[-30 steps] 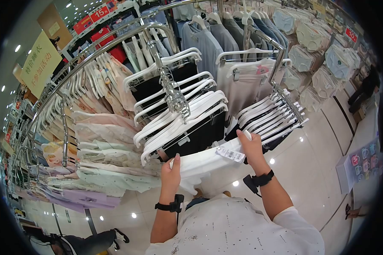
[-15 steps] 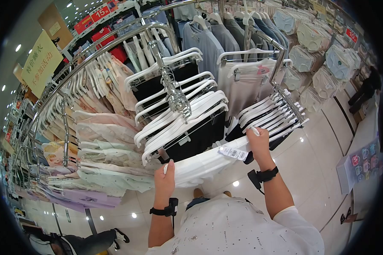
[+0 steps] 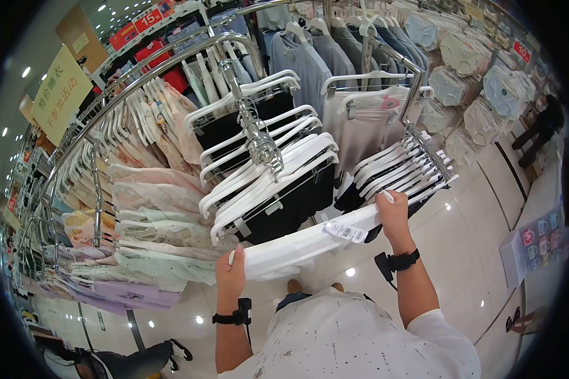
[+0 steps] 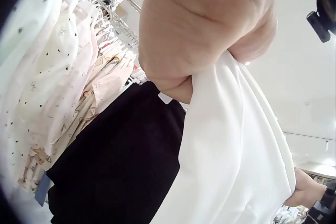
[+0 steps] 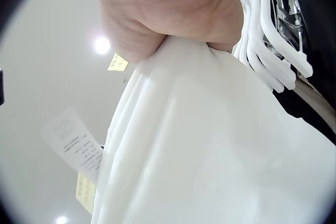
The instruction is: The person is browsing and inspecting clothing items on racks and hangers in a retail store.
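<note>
A white garment is stretched out sideways between both hands, its top edge pulled nearly straight. My left hand grips one end, thumb on top; in the left wrist view the cloth hangs in folds below the palm. At the other end my right hand pinches the corner, and the right wrist view has the cloth bunched under the fingers. A printed price tag lies against the garment near the right hand. Just beyond it hang black garments on white hangers.
A curved chrome rack stands directly in front. Pastel sleepwear hangs at the left, more white hangers at the right. Underwear fills the display at the back right. Tiled floor shows below, with another person's legs at lower left.
The hands have moved apart, left hand to the left and slightly down, right hand to the right. The white garment between them has widened and its tag has shifted slightly.
</note>
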Tool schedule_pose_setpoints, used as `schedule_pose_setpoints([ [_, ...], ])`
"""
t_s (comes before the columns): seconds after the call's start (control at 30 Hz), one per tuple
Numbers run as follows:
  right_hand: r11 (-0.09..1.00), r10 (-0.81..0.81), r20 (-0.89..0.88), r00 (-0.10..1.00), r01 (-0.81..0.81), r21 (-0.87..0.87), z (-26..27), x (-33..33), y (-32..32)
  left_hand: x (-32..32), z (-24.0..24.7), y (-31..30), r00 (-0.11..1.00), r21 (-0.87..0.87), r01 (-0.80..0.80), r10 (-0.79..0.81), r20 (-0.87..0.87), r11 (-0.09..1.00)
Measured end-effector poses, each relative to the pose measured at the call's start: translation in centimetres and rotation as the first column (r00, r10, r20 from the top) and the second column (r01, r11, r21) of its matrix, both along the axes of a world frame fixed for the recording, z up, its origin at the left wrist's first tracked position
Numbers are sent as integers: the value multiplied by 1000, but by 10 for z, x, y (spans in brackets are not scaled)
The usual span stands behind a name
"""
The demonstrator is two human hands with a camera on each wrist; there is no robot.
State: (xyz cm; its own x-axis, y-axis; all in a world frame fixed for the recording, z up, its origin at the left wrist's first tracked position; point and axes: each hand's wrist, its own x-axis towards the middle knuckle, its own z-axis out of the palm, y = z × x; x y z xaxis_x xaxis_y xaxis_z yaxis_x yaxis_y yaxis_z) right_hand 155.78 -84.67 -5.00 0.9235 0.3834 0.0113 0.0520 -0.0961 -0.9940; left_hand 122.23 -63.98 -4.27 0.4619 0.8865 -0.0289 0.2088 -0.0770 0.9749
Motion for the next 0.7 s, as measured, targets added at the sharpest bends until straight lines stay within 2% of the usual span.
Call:
schedule_pose_setpoints([
  [0.07,998,-29,-22,999,30,56,11,-6,1,-4,-2,2,1000,55,-6,7,-23,998],
  [0.2,997,-27,-34,999,30,67,12,-10,3,-1,2,-2,1000,27,23,-23,-22,999],
  [0.27,995,98,103,990,-98,-6,6,-20,10,12,1,-9,995,97,57,-49,-82,994],
  [0.3,989,139,83,987,-142,39,0,-23,15,20,0,-11,996,101,50,-42,-82,994],
  [0.37,983,166,51,985,-170,73,6,-31,20,33,-2,-14,995,121,76,-83,59,990],
  [0.4,975,194,24,981,-195,104,10,-31,20,33,-1,-14,995,119,73,-81,65,990],
  [0.47,965,230,-26,973,-225,137,12,-29,19,31,3,-11,980,103,171,-180,81,980],
  [0.53,936,292,-124,948,-258,238,16,-31,17,29,7,-8,977,105,187,-196,89,977],
  [0.7,917,340,-178,924,-283,281,28,-44,19,36,9,-11,960,171,254,-270,77,952],
])
